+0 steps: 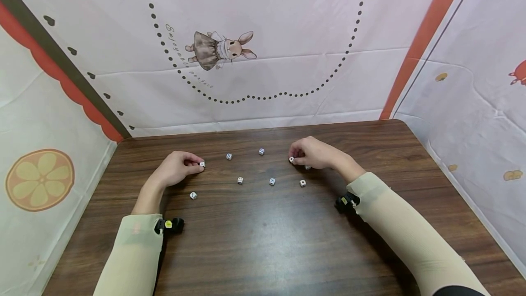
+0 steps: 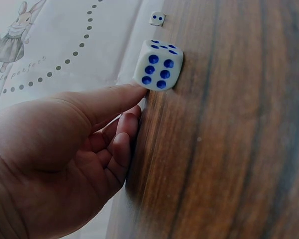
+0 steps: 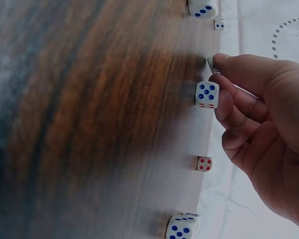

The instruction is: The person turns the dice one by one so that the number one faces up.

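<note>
My left hand (image 1: pixel 174 168) pinches a white die (image 1: pixel 202 164) between thumb and fingers at the table's left. Nearer to me lies another die (image 1: pixel 193 195). In the left wrist view, a large die (image 2: pixel 158 67) with six blue pips overlaps the thumb tip. On the right side, my right hand (image 1: pixel 315 152) holds a die (image 1: pixel 291 160) by its fingertips; only a sliver of that die (image 3: pixel 212 64) shows past the thumb in the right wrist view. One die (image 1: pixel 307 167) sits partly hidden beneath this hand, and another die (image 1: pixel 302 183) lies just in front of it.
Between the hands, dice are spread on the brown wooden table (image 1: pixel 246 241): two farther back, a die (image 1: pixel 228 156) and a die (image 1: pixel 261 151), and two nearer, a die (image 1: pixel 240 180) and a die (image 1: pixel 272 182). A printed white cloth (image 1: pixel 287 72) hangs behind the table.
</note>
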